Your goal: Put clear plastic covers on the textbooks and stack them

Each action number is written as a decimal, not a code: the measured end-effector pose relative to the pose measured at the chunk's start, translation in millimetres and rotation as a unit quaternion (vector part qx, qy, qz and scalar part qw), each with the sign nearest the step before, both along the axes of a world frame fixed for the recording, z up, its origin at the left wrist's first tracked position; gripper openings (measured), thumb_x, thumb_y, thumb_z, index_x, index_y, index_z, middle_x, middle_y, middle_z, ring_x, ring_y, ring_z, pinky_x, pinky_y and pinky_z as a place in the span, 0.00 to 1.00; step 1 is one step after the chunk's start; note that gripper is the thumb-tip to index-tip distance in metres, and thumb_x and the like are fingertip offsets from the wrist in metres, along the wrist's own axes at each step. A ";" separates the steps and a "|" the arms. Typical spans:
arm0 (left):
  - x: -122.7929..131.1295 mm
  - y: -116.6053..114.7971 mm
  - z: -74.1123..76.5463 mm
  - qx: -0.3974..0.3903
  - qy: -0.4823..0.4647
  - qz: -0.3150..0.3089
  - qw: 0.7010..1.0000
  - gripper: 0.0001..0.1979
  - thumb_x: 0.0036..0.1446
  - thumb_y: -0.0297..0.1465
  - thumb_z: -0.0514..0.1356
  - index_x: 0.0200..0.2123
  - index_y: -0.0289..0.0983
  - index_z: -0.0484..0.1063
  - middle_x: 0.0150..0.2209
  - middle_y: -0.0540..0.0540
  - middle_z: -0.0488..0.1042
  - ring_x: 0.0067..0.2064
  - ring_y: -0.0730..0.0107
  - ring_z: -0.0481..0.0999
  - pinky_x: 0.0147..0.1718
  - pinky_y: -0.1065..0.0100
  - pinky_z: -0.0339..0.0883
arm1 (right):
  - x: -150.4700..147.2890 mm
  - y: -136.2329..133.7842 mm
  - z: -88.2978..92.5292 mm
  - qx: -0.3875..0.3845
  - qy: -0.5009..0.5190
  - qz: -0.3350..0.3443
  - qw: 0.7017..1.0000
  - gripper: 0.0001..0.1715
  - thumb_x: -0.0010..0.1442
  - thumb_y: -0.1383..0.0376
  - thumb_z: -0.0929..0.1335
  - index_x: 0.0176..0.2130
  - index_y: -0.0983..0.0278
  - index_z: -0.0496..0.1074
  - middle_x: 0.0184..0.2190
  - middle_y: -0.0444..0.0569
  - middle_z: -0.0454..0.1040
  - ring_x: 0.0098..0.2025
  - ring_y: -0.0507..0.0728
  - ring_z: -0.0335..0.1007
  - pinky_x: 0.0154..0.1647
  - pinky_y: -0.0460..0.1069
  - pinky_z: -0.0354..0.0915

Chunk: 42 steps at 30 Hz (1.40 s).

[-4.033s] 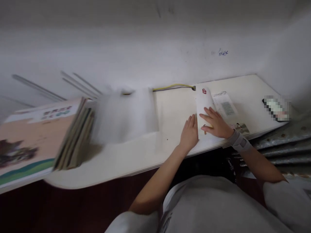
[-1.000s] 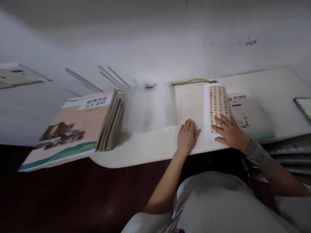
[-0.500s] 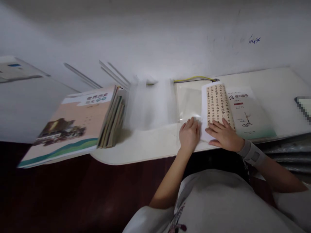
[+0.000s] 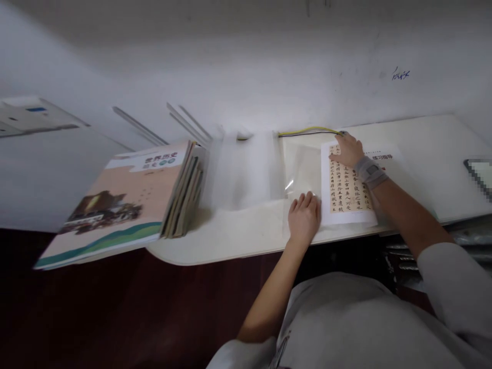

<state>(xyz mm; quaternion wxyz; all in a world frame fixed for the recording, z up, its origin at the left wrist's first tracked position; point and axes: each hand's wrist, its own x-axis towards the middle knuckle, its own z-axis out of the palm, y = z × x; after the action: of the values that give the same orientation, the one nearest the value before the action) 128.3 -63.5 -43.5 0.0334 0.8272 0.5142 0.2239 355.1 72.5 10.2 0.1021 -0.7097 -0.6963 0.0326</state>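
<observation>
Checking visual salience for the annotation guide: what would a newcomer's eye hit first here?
Probably the large peach-covered book at the left, on top of a stack of books. Next, likely the page of dark vertical characters right of centre, with the right hand at its top and the left hand by its left edge. The yellow cable along the back of the desk also stands out.

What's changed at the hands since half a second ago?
The right hand moved from the near part of the calligraphy page to its far end; the page looks flatter. The left hand stayed by its left edge. The book stack and phone stayed put.
</observation>
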 end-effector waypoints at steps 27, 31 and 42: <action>6.5 3.0 9.7 -0.015 -0.020 0.014 1.000 0.17 0.65 0.30 0.49 0.48 0.31 0.74 0.57 0.36 0.70 0.59 0.50 0.69 0.54 0.51 0.66 | -19.8 4.9 -15.1 0.010 -0.061 -0.004 0.998 0.39 0.55 0.43 0.64 0.53 0.69 0.67 0.55 0.68 0.64 0.59 0.75 0.55 0.57 0.75 0.42; 4.9 1.5 9.5 -0.018 -0.039 0.002 0.999 0.17 0.66 0.31 0.49 0.49 0.33 0.73 0.57 0.37 0.71 0.59 0.53 0.69 0.55 0.52 0.65 | -26.9 2.1 -12.4 0.014 -0.057 0.011 0.998 0.34 0.56 0.47 0.65 0.52 0.68 0.68 0.54 0.66 0.65 0.57 0.73 0.57 0.57 0.70 0.47; 0.3 -3.5 6.2 -0.021 0.045 -0.012 0.999 0.16 0.65 0.34 0.50 0.51 0.35 0.71 0.57 0.38 0.70 0.61 0.51 0.66 0.57 0.51 0.61 | -12.1 -106.9 19.4 0.059 -0.039 0.314 0.947 0.31 0.62 0.51 0.63 0.57 0.68 0.66 0.57 0.62 0.67 0.60 0.67 0.58 0.58 0.63 0.54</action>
<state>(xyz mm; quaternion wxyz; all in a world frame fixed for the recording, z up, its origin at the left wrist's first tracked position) 128.6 -67.1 -37.3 0.0302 0.8418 0.5098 0.1749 343.0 -34.5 29.6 0.1011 -0.4487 -0.8879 -0.0064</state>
